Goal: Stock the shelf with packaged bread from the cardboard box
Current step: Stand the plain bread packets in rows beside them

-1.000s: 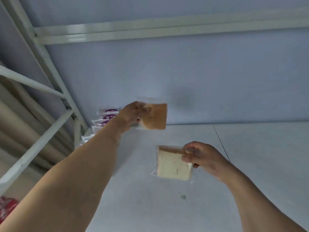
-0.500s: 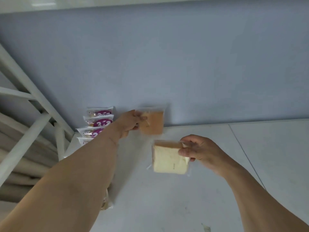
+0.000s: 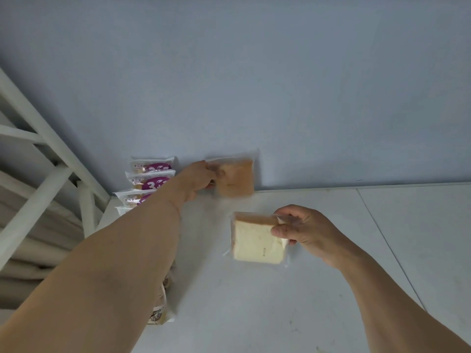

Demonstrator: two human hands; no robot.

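So the shelf (image 3: 254, 289) is a big white board with a pale blue back wall (image 3: 254, 72) behind it, and a white frame (image 3: 38, 149) running up the left side. Most of the board looks unfilled, so I'd guess the stocking is at an early stage. The cardboard box isn't in shot at all.

Along the left edge there's a row of packets with purple labels (image 3: 153, 179) standing one behind the other, front to back, which looks like the pattern being followed.

The left hand (image 3: 198, 179) is reached right to the back, fingers and thumb pinching the left edge of a brown bread packet (image 3: 237, 177). It's upright against the wall just beside the purple row, probably to start a new row from the rear.

The right hand (image 3: 303, 230) waits nearer, well apart from the wall, fingers curled round the right edge of a pale bread packet (image 3: 254, 240), likely next in line.
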